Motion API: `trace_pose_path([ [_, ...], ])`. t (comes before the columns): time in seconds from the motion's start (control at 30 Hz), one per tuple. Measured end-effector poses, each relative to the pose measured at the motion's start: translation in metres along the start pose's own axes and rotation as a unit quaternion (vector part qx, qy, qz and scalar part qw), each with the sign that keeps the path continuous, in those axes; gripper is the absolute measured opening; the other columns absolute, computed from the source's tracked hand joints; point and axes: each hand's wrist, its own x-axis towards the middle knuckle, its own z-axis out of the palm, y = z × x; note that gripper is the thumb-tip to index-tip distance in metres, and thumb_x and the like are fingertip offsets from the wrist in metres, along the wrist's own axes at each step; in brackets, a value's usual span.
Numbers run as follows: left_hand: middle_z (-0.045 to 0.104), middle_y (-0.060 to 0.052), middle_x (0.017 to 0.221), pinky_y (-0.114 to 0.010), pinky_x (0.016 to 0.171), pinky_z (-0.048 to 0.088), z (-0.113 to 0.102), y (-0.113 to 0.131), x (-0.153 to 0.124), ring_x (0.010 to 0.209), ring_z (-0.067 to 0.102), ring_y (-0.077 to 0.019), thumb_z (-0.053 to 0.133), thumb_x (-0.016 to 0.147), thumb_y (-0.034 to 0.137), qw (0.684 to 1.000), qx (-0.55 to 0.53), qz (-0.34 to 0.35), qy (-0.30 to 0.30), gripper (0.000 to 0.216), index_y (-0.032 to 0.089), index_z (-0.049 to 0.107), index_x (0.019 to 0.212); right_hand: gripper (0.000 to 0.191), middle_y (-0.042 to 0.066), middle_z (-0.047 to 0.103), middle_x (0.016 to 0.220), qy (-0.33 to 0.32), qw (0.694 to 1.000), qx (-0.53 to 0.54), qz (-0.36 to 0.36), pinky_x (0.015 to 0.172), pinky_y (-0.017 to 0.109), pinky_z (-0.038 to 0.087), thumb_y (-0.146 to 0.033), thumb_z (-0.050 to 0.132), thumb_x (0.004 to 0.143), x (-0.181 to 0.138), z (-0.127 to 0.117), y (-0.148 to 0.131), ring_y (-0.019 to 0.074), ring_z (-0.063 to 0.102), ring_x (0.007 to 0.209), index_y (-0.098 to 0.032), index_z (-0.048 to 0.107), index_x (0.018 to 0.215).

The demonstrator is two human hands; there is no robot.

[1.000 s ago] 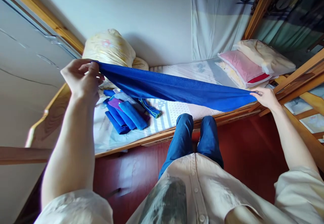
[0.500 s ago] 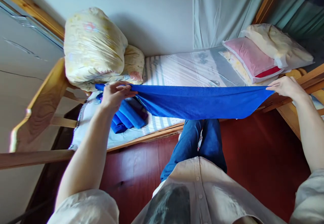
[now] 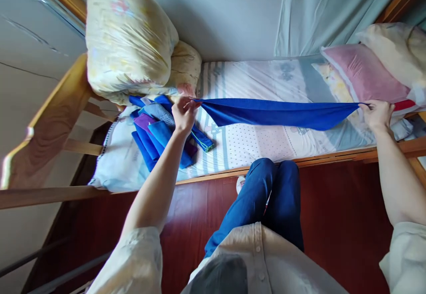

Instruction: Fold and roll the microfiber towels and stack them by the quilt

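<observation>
A blue towel (image 3: 279, 113) is stretched out wide above the bed, its top edge nearly level and its lower part hanging. My left hand (image 3: 185, 114) pinches one top corner, close to the folded cloths. My right hand (image 3: 377, 115) grips the opposite corner, in front of the pink pillow. Left of the towel, several folded blue cloths (image 3: 158, 145) lie in a loose pile on the mattress, with a purple one (image 3: 143, 122) among them.
The bed (image 3: 253, 141) has a patterned sheet and a wooden frame. A bulky pale yellow quilt (image 3: 128, 37) sits at its left end. At the right end lie a pink pillow (image 3: 369, 72) and a cream pillow (image 3: 396, 50). A pale curtain (image 3: 319, 14) hangs behind.
Both hands have moved with the towel away from my body, over the bed. The left hand has shifted right, showing more of the folded pile. The view has also shifted.
</observation>
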Motion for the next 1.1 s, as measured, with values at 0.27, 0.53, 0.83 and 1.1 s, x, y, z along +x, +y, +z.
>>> trace_pose_path([
  [0.27,0.079,-0.015,0.115,-0.043,0.101,0.063,-0.024,-0.071,-0.087,0.11,0.076,-0.025,0.065,0.095,0.064,0.989,0.132,-0.025,-0.064,0.045,0.019,0.064,0.099,0.025,0.024,0.078,0.133,-0.061,0.995,0.054,-0.063,0.119,0.038,0.051,-0.005,0.063,0.097,-0.036,0.098,0.035,0.0275,0.075,0.126,-0.012,0.084,0.108],
  [0.53,0.081,-0.015,0.11,-0.042,0.095,0.064,-0.034,-0.14,-0.177,0.107,0.078,-0.0273,0.052,0.093,0.028,0.918,0.303,-0.17,-0.193,0.018,0.019,0.066,0.099,0.026,0.015,0.081,0.121,-0.174,0.984,0.032,-0.011,0.114,0.044,0.056,-0.007,0.058,0.09,-0.092,0.189,0.078,0.0291,0.076,0.12,-0.018,0.081,0.095],
  [0.83,0.073,-0.021,0.126,-0.055,0.108,0.055,-0.035,-0.149,-0.182,0.125,0.064,-0.0375,0.047,0.09,0.005,0.77,0.483,0.066,-0.412,0.04,0.019,0.08,0.109,0.03,0.016,0.08,0.128,-0.232,0.964,-0.118,-0.049,0.114,0.049,0.054,-0.009,0.057,0.094,-0.121,0.219,0.111,0.0339,0.066,0.131,-0.018,0.084,0.102],
  [1.1,0.071,-0.021,0.112,-0.046,0.089,0.061,-0.043,-0.158,-0.177,0.11,0.068,-0.0354,0.045,0.09,0.006,0.708,0.535,0.03,-0.459,0.043,0.017,0.077,0.116,0.038,0.015,0.08,0.122,-0.252,0.952,-0.165,-0.059,0.109,0.043,0.052,-0.006,0.052,0.093,-0.12,0.219,0.111,0.0327,0.067,0.122,-0.022,0.083,0.108],
])
